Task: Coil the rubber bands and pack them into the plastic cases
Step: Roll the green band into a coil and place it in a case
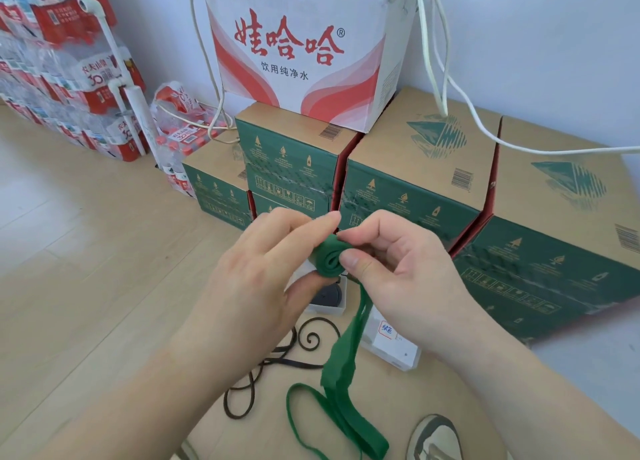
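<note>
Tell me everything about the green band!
The green band is a flat, wide strip that looks rubbery. Its top end is rolled into a tight spiral coil, held up in the air. The left hand grips the coil from one side and the right hand pinches it from the other. The rest hangs down doubled, and its bottom lies in a loose loop near a shoe.

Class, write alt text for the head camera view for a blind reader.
Two bare hands roll a flat green rubber band into a coil, left hand and right hand pinching it while its loose tail hangs down. Beneath lie a thin black rubber band and clear plastic cases; green-and-brown cardboard boxes stand behind.
</note>
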The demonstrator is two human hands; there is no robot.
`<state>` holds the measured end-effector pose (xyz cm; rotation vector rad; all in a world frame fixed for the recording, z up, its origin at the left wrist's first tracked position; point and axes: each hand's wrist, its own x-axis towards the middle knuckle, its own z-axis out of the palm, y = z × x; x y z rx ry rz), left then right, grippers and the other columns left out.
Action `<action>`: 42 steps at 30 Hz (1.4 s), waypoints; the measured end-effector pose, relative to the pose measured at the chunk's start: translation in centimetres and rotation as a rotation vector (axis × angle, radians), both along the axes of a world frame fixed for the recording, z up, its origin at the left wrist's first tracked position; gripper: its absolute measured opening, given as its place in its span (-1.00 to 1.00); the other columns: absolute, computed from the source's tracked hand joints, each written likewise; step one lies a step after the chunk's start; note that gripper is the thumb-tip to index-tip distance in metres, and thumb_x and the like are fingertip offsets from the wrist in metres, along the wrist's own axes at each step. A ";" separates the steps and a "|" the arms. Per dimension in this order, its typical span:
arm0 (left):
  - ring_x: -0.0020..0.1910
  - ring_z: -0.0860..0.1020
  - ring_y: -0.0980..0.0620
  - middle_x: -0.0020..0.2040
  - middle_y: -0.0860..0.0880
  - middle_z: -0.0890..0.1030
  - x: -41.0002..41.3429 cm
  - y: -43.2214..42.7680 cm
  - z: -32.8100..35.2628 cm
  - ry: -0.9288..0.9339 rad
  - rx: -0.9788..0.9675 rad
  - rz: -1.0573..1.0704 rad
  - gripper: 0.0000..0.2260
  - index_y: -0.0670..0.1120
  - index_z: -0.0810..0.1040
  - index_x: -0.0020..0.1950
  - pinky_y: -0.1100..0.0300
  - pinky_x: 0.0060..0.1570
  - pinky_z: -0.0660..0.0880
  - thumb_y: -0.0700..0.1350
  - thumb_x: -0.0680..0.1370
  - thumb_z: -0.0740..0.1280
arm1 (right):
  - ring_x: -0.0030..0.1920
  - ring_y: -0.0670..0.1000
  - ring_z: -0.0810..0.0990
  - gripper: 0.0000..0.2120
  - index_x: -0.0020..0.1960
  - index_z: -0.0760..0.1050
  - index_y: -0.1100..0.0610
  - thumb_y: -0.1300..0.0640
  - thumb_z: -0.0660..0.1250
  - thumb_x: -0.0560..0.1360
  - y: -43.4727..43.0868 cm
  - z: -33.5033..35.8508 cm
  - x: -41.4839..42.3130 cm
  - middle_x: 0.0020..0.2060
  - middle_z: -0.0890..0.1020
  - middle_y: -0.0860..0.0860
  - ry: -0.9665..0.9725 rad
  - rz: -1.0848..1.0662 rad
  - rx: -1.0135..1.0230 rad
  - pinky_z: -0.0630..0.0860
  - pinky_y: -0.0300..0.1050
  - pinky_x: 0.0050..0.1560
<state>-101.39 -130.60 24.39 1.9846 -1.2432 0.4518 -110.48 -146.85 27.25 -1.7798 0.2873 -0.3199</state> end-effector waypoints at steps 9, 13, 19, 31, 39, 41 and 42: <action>-0.16 0.48 -0.04 -0.10 -0.08 0.53 -0.6 -0.2 0.5 -0.017 -0.068 0.124 -0.73 -0.23 0.62 0.12 0.20 -0.16 0.43 -0.13 0.51 0.54 | -0.11 0.05 0.74 -0.68 0.02 0.64 0.20 0.14 0.55 0.30 -0.5 0.6 -0.2 -0.11 0.77 0.11 -0.053 -0.054 0.345 0.66 -0.15 -0.11; -0.23 0.42 -0.01 -0.18 -0.09 0.50 -0.8 -0.5 0.9 -0.042 -0.127 0.171 -0.73 -0.27 0.61 0.00 0.21 -0.26 0.38 -0.10 0.48 0.56 | -0.10 0.04 0.74 -0.71 -0.03 0.65 0.22 0.16 0.55 0.28 -0.4 0.3 -0.4 -0.11 0.77 0.11 -0.044 -0.041 0.324 0.70 -0.07 -0.02; -0.24 0.56 -0.03 -0.17 -0.08 0.53 -1.1 -0.5 0.9 0.026 -0.167 0.117 -0.72 -0.23 0.62 -0.04 0.04 -0.31 0.56 -0.06 0.47 0.57 | -0.16 0.05 0.70 -0.90 -0.12 0.56 0.17 0.25 0.46 0.41 0.4 0.4 -0.5 -0.15 0.75 0.15 -0.071 -0.035 0.369 0.68 -0.07 -0.08; 0.11 0.59 -0.07 0.21 -0.06 0.61 -0.3 0.4 0.9 -0.046 0.039 -0.062 -0.61 -0.18 0.56 0.38 0.09 0.13 0.53 -0.16 0.57 0.49 | -0.10 0.03 0.68 -0.78 -0.08 0.62 0.07 0.37 0.35 0.57 -0.1 0.5 -0.7 -0.10 0.76 0.07 -0.013 0.026 0.179 0.65 0.00 -0.05; -0.07 0.54 -0.11 -0.02 -0.09 0.56 -0.7 -0.1 1.5 -0.092 -0.166 0.084 -0.70 -0.13 0.51 0.16 0.06 -0.09 0.51 -0.09 0.54 0.53 | -0.01 0.13 0.70 -0.79 -0.01 0.68 0.09 0.12 0.53 0.37 -0.4 0.7 -0.2 0.01 0.74 0.18 -0.015 0.055 0.513 0.62 0.15 0.13; -0.10 0.54 -0.13 -0.05 -0.12 0.56 -0.7 -0.1 1.4 -0.093 -0.190 0.096 -0.71 -0.22 0.55 0.09 0.03 -0.14 0.52 -0.10 0.52 0.55 | 0.03 0.15 0.70 -0.80 -0.03 0.69 0.04 0.10 0.57 0.35 -0.4 0.5 -0.3 0.04 0.74 0.20 -0.023 0.071 0.511 0.61 0.17 0.17; -0.12 0.54 -0.13 -0.07 -0.13 0.56 -0.8 -0.1 1.4 -0.092 -0.197 0.096 -0.70 -0.23 0.55 0.06 0.02 -0.16 0.51 -0.09 0.51 0.56 | 0.04 0.15 0.70 -0.80 -0.02 0.69 0.04 0.11 0.56 0.36 -0.4 0.5 -0.4 0.04 0.74 0.20 -0.034 0.085 0.508 0.62 0.15 0.16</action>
